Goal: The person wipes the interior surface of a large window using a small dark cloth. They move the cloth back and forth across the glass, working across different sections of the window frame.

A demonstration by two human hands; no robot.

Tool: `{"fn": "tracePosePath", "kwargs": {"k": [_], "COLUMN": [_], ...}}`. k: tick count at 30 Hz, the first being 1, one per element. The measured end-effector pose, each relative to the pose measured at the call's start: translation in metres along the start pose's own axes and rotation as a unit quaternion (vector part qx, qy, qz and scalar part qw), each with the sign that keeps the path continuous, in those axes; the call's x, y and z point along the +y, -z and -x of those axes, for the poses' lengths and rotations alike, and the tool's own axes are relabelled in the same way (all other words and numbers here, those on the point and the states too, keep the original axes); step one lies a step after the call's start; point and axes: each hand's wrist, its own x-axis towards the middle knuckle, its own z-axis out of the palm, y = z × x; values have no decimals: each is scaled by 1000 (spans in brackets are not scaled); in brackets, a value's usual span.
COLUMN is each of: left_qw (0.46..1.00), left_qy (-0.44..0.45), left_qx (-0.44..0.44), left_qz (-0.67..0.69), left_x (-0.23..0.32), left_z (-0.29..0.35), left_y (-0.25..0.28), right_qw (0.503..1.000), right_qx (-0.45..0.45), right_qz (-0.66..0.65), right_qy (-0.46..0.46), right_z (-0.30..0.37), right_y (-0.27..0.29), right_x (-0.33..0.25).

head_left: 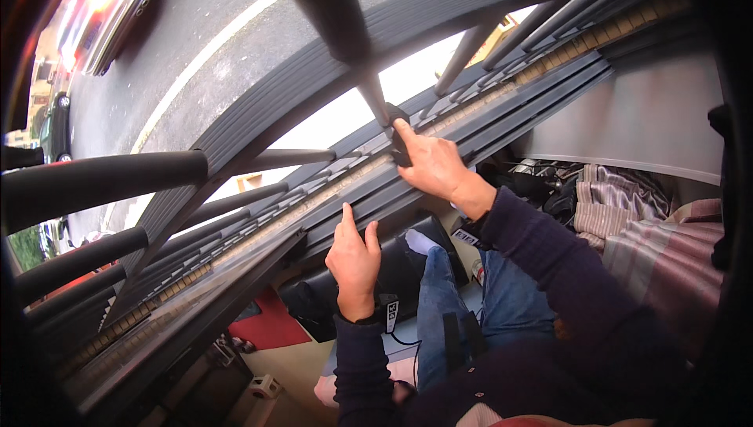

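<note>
Head view: the right hand (439,167) is extended forward over the window track (518,117), with a small dark pad (398,147) pinched between index finger and thumb. The pad is located at the lower part of a slim bar (372,96), apparently touching it. The index finger is laid straight along the pad, presumably so that pressure can be directed onto the bar; whether the pad is wrapped around it cannot be told.

The left hand (354,262) is raised nearer the body, index finger straight, thumb spread, remaining fingers curled; nothing is seen held. Contact between its fingertip and the track cannot be confirmed. It is probably kept raised for balance or readiness.

Beyond the track, the bars are crossed by a curved ribbed rail (274,90), with a road (227,58) outside. Indoors, jeans-clad legs (443,309) are noted beside a power strip (391,313); striped fabric (667,247) is piled at right.
</note>
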Motion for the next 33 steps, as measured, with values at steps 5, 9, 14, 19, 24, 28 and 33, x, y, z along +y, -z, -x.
{"fn": "tracePosePath", "kwargs": {"k": [5,9,14,19,24,28,33], "left_qw": [1000,1000,1000,1000,1000,1000,999], "left_qy": [0,1,-3,3,5,5,42], "left_qx": [-11,-10,-3,-7,-13,-8,-26], "left_qz": [-8,-4,-6,-7,-5,-1,14], "left_x": [1,1,0,1,0,0,2], "left_z": [0,1,0,1,2,2,2], "left_y": [1,-1,-1,-1,-1,0,1], "right_qw": [992,987,992,983,984,983,982], "right_qx": [-26,58,-7,38,55,42,82], "right_qz": [114,38,119,155,152,157,142], "right_qy": [46,144,41,92,81,81,91], "right_z": [-2,-14,-2,-4,-3,2,-4], "right_y": [10,13,-4,-6,-11,-16,-14], "right_x": [8,4,-6,-4,-12,-15,-16]}}
